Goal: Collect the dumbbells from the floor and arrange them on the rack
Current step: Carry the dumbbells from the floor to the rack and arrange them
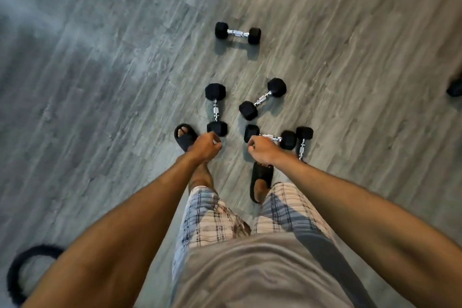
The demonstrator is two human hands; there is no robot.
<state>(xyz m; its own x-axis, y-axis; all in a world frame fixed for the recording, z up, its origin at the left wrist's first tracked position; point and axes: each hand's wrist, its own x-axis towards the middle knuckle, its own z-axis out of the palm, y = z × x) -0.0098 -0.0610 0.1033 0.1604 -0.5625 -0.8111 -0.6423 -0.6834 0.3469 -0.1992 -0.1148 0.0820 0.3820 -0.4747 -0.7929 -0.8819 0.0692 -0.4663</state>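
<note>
Nearest dumbbell point(271, 137) lies crosswise, left-right.

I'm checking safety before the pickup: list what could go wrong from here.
1. The left foot wears an open-toed slide beside a dumbbell; a dropped or rolled weight could hit the toes.
2. Two dumbbells lie touching by the right hand; lifting one may shift the other or pinch fingers.

Five black hex dumbbells point(216, 109) with chrome handles scattered on grey wood floor point(100, 82), one apart.
</note>
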